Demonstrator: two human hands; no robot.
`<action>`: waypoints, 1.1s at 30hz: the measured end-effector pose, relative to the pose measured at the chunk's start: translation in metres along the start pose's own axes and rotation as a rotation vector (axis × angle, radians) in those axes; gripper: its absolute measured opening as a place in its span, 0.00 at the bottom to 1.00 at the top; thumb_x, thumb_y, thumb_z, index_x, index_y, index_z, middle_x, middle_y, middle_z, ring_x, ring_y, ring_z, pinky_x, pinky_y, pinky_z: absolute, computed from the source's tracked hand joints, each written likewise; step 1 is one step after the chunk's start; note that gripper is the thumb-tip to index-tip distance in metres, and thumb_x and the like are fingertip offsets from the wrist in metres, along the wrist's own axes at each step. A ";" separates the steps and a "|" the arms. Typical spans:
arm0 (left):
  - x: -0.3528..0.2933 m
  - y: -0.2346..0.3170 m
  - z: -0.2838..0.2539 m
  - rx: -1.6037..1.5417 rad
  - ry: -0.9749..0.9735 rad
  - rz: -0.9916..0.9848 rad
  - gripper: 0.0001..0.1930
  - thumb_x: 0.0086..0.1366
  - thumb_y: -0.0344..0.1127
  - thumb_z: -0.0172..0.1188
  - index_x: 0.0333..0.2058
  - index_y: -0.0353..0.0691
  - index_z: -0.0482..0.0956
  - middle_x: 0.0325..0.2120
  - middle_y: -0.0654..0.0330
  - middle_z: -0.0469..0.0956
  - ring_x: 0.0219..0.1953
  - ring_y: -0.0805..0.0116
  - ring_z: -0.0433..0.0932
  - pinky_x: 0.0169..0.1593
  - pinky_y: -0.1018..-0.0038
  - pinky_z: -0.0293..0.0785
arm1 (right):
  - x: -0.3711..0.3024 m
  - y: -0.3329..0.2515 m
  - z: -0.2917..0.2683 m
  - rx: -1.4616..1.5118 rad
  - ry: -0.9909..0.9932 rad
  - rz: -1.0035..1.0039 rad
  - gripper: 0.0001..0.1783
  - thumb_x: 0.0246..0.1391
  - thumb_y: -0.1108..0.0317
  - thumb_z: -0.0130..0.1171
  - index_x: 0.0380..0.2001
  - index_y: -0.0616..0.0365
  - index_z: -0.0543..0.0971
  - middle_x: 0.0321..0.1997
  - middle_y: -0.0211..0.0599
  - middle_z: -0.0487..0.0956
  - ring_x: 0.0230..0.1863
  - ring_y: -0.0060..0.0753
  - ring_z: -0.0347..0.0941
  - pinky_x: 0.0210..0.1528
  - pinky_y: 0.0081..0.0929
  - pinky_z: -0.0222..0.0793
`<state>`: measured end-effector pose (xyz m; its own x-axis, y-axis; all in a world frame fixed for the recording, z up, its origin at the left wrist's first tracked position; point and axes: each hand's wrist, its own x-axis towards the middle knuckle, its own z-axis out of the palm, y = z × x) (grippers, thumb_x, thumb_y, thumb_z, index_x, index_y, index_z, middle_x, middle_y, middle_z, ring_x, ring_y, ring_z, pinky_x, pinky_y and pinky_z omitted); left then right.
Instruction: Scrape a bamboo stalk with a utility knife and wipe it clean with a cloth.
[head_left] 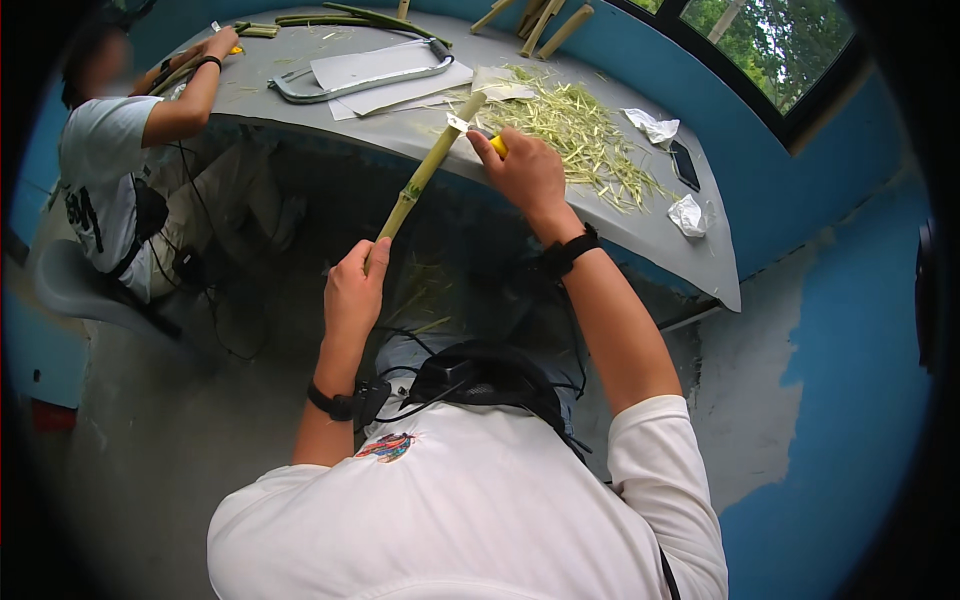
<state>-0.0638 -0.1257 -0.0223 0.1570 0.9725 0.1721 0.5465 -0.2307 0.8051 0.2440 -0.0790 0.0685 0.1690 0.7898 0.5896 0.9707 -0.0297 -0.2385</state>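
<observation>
My left hand (352, 292) is wrapped round the lower end of a green bamboo stick (410, 195), which slants up and away toward the table edge. A dark node ring shows partway along it. In my right hand (530, 172) is a yellow-handled utility knife (498, 146), mostly hidden by the fingers. Its bright blade lies across the stick near the upper end, seemingly touching it. Just beyond the right hand, a heap of pale bamboo shavings (590, 140) covers part of the grey table (690, 265).
A hacksaw (365, 90) lies on white paper sheets (390, 72). Crumpled tissues (688, 215) and a phone (685, 165) are at the table's right end. Cut bamboo pieces (540, 28) stand at the back. On the left, a seated co-worker (110, 180) handles bamboo.
</observation>
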 end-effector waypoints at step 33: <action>-0.004 -0.005 0.000 -0.005 0.002 0.020 0.31 0.88 0.58 0.55 0.35 0.34 0.78 0.20 0.53 0.70 0.22 0.57 0.70 0.31 0.59 0.67 | 0.002 0.003 0.003 -0.016 0.029 0.091 0.45 0.72 0.21 0.55 0.29 0.57 0.86 0.28 0.54 0.87 0.33 0.63 0.88 0.37 0.56 0.83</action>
<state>-0.0670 -0.1281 -0.0268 0.1664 0.9677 0.1896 0.5389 -0.2503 0.8043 0.2469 -0.0756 0.0661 0.2616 0.7656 0.5877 0.9535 -0.1107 -0.2803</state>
